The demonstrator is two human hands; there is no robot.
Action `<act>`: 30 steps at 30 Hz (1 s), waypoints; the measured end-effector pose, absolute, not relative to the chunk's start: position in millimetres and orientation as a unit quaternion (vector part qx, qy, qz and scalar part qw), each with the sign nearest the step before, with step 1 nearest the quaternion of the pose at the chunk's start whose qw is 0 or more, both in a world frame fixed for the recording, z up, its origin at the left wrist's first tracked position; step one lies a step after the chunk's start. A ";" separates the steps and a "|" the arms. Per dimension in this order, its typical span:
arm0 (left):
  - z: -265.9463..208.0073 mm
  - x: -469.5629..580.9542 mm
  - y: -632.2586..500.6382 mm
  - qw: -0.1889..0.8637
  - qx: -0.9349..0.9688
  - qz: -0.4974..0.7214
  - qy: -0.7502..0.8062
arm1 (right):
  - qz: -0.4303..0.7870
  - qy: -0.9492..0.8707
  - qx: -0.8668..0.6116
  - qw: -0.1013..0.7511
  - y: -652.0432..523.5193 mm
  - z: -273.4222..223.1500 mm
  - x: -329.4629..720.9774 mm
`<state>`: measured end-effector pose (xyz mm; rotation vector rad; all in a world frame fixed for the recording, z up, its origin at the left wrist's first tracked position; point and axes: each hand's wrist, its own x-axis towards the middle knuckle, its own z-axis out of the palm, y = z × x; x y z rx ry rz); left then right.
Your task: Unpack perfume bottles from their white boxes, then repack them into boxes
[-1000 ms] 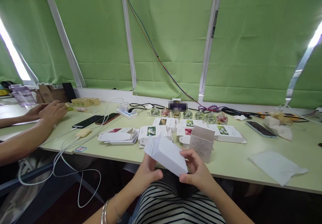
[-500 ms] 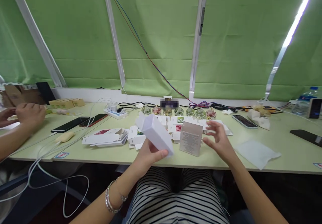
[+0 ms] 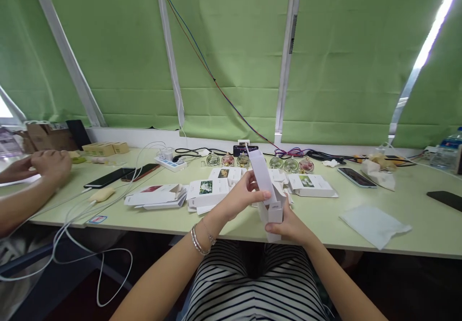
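- Left hand (image 3: pixel 240 200) has a narrow grip on a plain white box (image 3: pixel 261 173) in the head view, its thumb across the near side and its other fingers curled at the far edge.
- Right hand (image 3: pixel 291 227), just below and to the right of that grip, holds an open carton (image 3: pixel 275 214), thumb in front and fingers mostly hidden behind the card.
- Both pieces are between the hands, above the front edge of the table (image 3: pixel 317 217); the white box leans over the carton, its lower end right at the carton's flaps. Whether it reaches inside cannot be told.
- Silver bracelets (image 3: pixel 198 240) circle the left wrist.
- Just left of the grip lies a box with a white-flower picture (image 3: pixel 206 187); farther left is a stack of flattened boxes (image 3: pixel 157 197).
- Right of the grip is another box with a green picture (image 3: pixel 312 186), then a pale phone (image 3: pixel 356 177) and a white sheet (image 3: pixel 375 224) nearer the table's edge.
- Beyond the grip stands a row of round glass bottles (image 3: pixel 290 165), partly hidden by the white box, with a dark phone (image 3: pixel 241 151) behind them.
- Well left of the grip, past a black phone (image 3: pixel 110 178), are another person's hands (image 3: pixel 54 166).
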<state>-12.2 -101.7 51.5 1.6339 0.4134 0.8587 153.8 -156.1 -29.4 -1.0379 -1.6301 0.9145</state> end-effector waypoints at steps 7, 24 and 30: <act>42.5 -5.3 -100.4 0.467 0.740 0.419 0.243 | 0.365 -0.638 -0.397 0.549 -154.6 -46.0 145.4; 62.0 -9.6 -116.1 0.356 0.860 0.276 0.241 | 0.363 -0.619 -0.427 0.550 -159.7 -36.2 141.2; 71.9 -20.0 -117.0 0.308 0.895 0.222 0.233 | 0.365 -0.613 -0.425 0.557 -157.3 -37.8 138.8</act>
